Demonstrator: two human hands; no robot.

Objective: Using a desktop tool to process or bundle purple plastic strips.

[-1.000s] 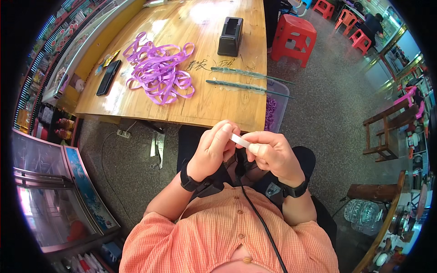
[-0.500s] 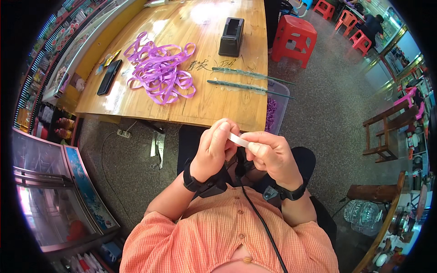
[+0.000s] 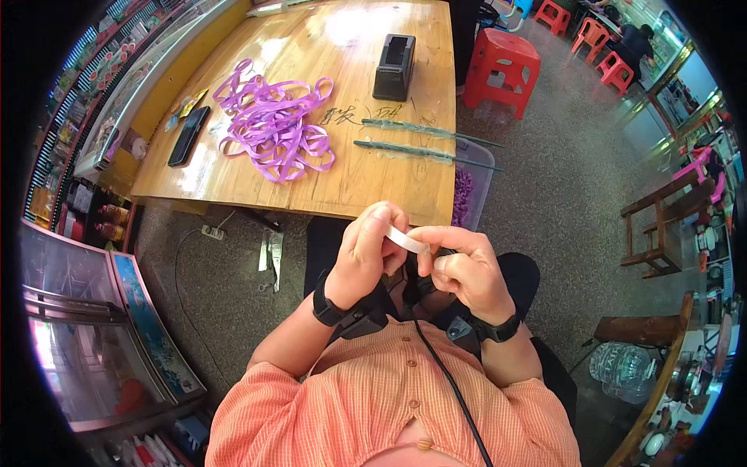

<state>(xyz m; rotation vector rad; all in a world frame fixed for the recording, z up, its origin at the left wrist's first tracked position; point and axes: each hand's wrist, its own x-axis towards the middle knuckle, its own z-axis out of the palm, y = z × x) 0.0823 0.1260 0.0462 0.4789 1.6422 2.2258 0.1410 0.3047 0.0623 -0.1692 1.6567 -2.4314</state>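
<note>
My left hand (image 3: pixel 367 243) is closed round a narrow white roll of tape (image 3: pixel 405 240), held just off the front edge of the table. The roll shows as a curved white band; the rest of it is hidden by my fingers. At its right end my right hand (image 3: pixel 465 265) has its index finger against the band, with the thumb bent below and the other fingers curled. On the table ahead lie a loose heap of purple ribbon (image 3: pixel 274 124) and two thin green sticks (image 3: pixel 406 150), (image 3: pixel 412 128) with glossy, whitish wrapping along them.
A black holder (image 3: pixel 394 67) stands on the wooden table (image 3: pixel 366 180), and a dark phone (image 3: pixel 189 135) lies at its left. Beside the right edge sits a clear bin (image 3: pixel 476 180) with purple pieces. A red stool (image 3: pixel 503 71) stands beyond; a cable (image 3: pixel 450 379) runs down my shirt.
My right thumb has drawn back and down from the tape's end, while the index finger stays at it. The white band looks more curved now. My left hand has barely moved.
</note>
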